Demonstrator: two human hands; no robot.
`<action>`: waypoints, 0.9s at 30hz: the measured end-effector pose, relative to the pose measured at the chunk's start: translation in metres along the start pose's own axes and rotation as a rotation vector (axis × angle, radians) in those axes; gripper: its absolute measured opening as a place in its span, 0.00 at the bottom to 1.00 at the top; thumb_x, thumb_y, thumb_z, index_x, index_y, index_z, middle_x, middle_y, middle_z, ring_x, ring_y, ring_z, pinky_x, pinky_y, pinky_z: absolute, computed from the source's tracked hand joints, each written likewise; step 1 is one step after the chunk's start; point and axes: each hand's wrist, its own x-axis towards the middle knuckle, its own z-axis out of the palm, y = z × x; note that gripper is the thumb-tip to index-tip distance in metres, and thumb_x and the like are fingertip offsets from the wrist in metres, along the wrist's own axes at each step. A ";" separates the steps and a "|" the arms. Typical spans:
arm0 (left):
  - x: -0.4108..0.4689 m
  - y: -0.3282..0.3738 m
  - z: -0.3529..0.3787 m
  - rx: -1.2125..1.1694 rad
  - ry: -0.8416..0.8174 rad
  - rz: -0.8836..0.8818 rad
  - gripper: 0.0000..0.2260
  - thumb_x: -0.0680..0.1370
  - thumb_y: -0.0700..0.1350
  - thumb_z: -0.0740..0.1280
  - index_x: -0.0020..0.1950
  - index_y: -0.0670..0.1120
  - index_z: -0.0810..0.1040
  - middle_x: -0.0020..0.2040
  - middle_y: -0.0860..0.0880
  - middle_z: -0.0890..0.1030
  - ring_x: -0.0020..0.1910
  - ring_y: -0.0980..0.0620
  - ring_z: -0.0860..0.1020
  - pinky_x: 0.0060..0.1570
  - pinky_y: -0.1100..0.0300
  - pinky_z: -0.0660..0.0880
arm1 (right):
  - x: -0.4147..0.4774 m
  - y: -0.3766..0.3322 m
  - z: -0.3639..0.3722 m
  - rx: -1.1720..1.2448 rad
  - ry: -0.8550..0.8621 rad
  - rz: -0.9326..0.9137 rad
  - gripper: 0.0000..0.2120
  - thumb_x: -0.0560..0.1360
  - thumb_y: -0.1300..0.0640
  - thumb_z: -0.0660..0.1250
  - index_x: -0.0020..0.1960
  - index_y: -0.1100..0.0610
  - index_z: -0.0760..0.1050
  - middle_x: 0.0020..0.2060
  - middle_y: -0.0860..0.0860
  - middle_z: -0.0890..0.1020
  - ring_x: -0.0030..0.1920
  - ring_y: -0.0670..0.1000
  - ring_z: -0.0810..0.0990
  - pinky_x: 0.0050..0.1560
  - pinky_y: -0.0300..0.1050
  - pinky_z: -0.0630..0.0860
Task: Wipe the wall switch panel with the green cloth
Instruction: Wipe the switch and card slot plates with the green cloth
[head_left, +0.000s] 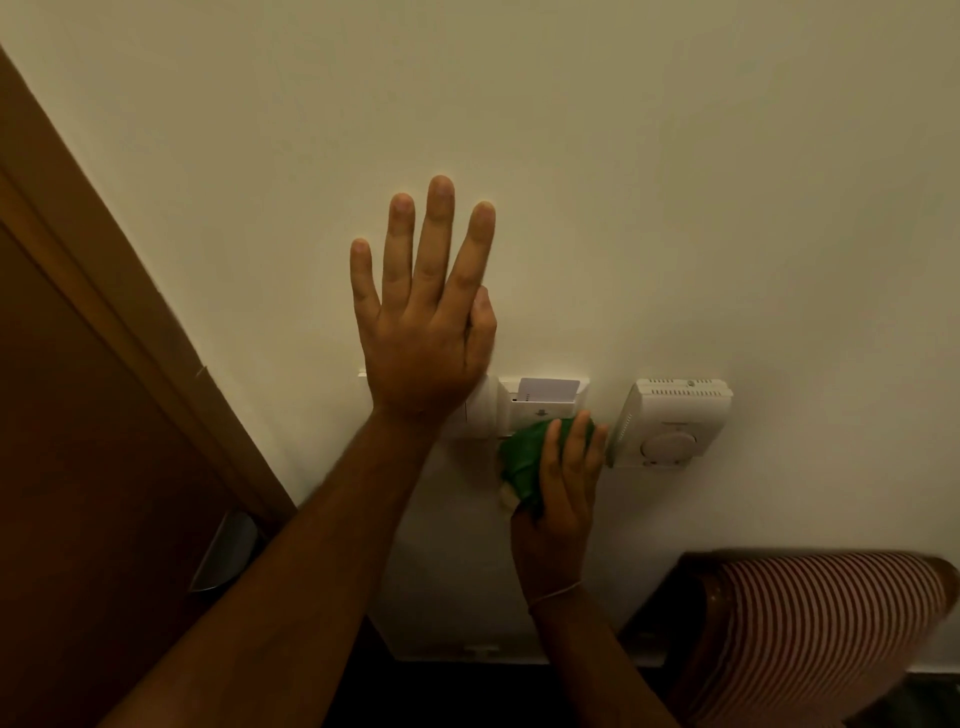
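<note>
Green cloth (522, 462) is bunched under the right hand (563, 486), whose fingers are curled over it and pressed against the lower edge of the white wall switch panel (540, 408) at centre frame. Above and left of it, the left hand (423, 332) is laid flat on the cream wall (675, 208), fingers spread, covering the panel's left part. A key card (548, 388) is seen in the panel's slot; a thermostat (670, 421) is mounted just right.

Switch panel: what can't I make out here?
- Head view: switch panel's left part hidden behind the left hand.
- Lower edge covered by green cloth and right hand.
- Markings on the thermostat too small to read.
</note>
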 end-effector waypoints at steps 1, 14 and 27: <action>0.000 0.000 0.000 0.000 0.001 0.000 0.32 0.90 0.49 0.56 0.93 0.55 0.49 0.92 0.51 0.46 0.93 0.49 0.44 0.90 0.40 0.45 | 0.001 -0.006 0.004 0.020 0.002 0.016 0.28 0.79 0.71 0.56 0.78 0.65 0.65 0.86 0.47 0.52 0.86 0.58 0.48 0.84 0.62 0.53; 0.000 -0.001 -0.002 -0.012 -0.032 -0.003 0.31 0.91 0.50 0.53 0.93 0.56 0.46 0.92 0.54 0.39 0.92 0.50 0.40 0.90 0.41 0.42 | 0.007 0.004 -0.003 -0.021 -0.104 -0.195 0.26 0.83 0.67 0.59 0.80 0.61 0.63 0.84 0.50 0.57 0.86 0.55 0.52 0.84 0.57 0.58; 0.001 0.000 -0.003 -0.034 -0.055 -0.016 0.30 0.92 0.50 0.52 0.93 0.56 0.45 0.92 0.54 0.38 0.92 0.50 0.39 0.90 0.40 0.41 | 0.005 -0.024 0.013 0.002 -0.086 -0.210 0.34 0.76 0.70 0.62 0.80 0.60 0.58 0.86 0.48 0.51 0.86 0.53 0.47 0.86 0.51 0.49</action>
